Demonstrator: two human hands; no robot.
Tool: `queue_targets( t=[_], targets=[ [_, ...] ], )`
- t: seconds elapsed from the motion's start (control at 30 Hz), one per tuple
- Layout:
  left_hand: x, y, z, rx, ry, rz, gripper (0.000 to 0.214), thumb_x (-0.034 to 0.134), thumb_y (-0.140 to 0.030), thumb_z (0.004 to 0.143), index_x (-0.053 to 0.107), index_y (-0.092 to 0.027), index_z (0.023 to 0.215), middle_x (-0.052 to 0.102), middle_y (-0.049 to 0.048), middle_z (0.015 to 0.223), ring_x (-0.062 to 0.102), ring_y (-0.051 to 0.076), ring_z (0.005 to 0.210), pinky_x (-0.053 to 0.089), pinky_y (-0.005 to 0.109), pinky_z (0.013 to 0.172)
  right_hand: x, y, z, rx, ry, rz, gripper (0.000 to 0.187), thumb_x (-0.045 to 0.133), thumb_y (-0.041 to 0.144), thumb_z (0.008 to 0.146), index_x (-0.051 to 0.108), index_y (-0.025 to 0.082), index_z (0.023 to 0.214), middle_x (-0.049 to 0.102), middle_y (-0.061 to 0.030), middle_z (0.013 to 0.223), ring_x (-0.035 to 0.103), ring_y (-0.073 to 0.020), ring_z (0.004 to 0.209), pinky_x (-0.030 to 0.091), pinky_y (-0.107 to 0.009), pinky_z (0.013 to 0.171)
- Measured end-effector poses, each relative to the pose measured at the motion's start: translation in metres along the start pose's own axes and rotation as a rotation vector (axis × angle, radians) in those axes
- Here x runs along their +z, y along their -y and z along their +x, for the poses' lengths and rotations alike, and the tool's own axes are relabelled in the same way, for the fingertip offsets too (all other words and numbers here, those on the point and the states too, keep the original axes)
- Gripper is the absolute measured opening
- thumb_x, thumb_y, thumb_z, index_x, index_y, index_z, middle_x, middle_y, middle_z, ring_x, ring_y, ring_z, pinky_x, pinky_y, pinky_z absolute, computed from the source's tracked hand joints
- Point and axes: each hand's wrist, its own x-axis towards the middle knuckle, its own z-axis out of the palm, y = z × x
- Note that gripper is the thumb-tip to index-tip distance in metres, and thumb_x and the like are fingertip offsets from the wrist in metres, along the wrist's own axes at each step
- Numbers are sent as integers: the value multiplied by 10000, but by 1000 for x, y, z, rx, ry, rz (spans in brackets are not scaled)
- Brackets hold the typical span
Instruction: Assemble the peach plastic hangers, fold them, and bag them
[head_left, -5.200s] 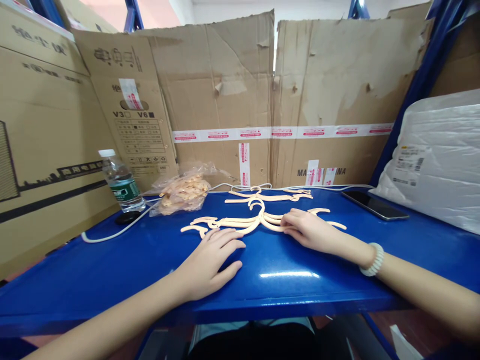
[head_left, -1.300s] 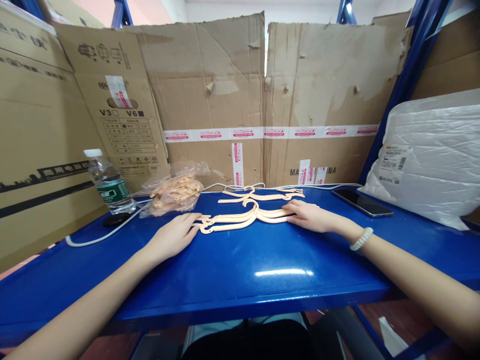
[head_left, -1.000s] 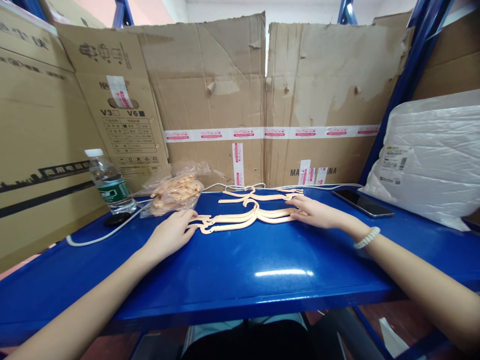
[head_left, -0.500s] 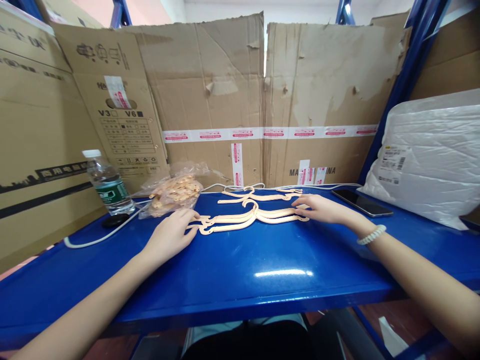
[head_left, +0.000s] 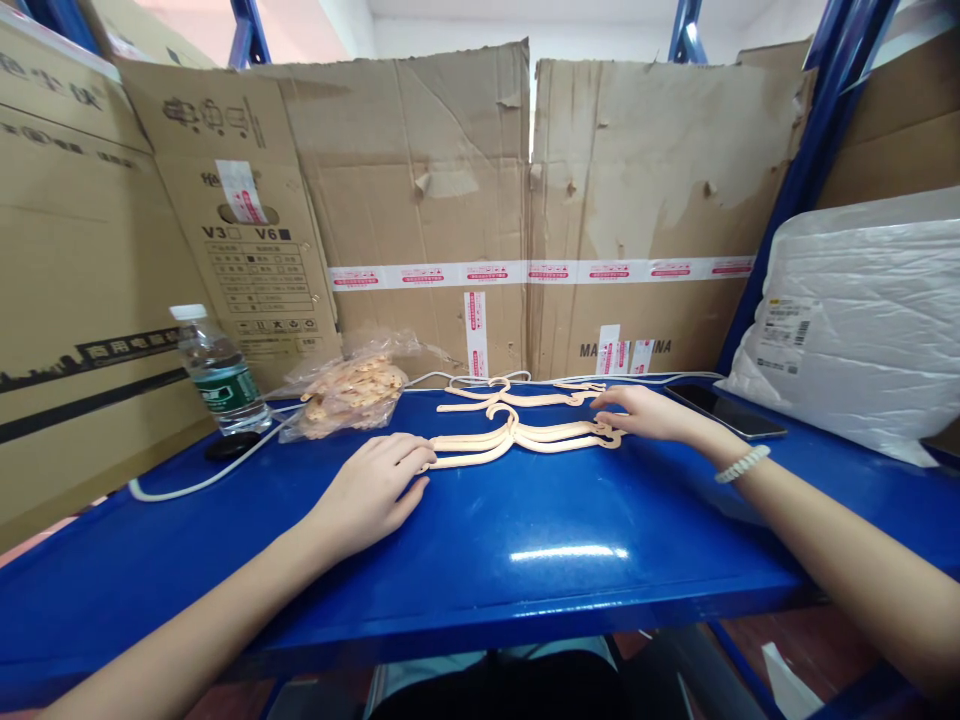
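Observation:
A small stack of pale wooden-coloured clothes hangers (head_left: pixel 480 460) lies flat on the blue table, hooks pointing away from me. My left hand (head_left: pixel 375 490) covers their left ends; its fingertips rest at the hangers and its thumb is held apart below. At the opposite end, my right hand (head_left: pixel 641 413) has its fingers bent around the upper right tips of the stack. A lower right tip with its notch shows below those fingers. Just behind lie more hanger pieces (head_left: pixel 540 400) of the same colour, partly overlapping.
A clear bag of similar pale pieces (head_left: pixel 349 395) sits behind my left hand. Left of it stand a water bottle (head_left: pixel 221 375) and a round black object (head_left: pixel 232 445) with a white cable. A phone (head_left: pixel 724 412) and white package (head_left: pixel 855 320) lie right. Cardboard (head_left: pixel 420 210) walls the back.
My left hand has moved right and slid over the hangers' left ends, which showed before, and its thumb has opened away. My right hand has shifted slightly, showing more of the right tip.

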Motion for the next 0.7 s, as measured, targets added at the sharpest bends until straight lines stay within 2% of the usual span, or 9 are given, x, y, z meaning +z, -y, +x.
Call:
queue_targets(
  t=[0.17,0.33,0.5,0.7],
  targets=[
    [-8,-11,6,68,79,-39,218,443,-238,901,603,-212,1045,667,76,1057,595,243,1023,458,396,904,-3,-21,16,103,-111,-8,339,485,285,868,684,108,1077,717,-120,1032,664,-257,948,496,-332,844],
    [-10,-31,21,234,165,-46,164,452,-200,894,597,-198,970,659,61,930,608,215,861,452,340,750,-5,-35,42,204,-154,-65,327,480,180,848,695,98,1079,728,-121,1004,670,-238,960,494,-283,838],
    [0,-53,41,393,130,-20,130,464,-212,888,591,-184,880,631,50,828,591,196,757,423,327,680,7,-48,72,238,-101,-116,334,474,86,818,724,105,1039,724,-131,1035,669,-238,982,492,-271,848],
    [15,-61,44,410,55,-33,179,403,-169,899,582,-173,900,607,49,828,553,183,716,412,311,638,30,-71,84,256,-53,-129,319,520,52,813,725,110,1051,718,-141,1061,661,-235,1025,484,-272,889]
  ],
)
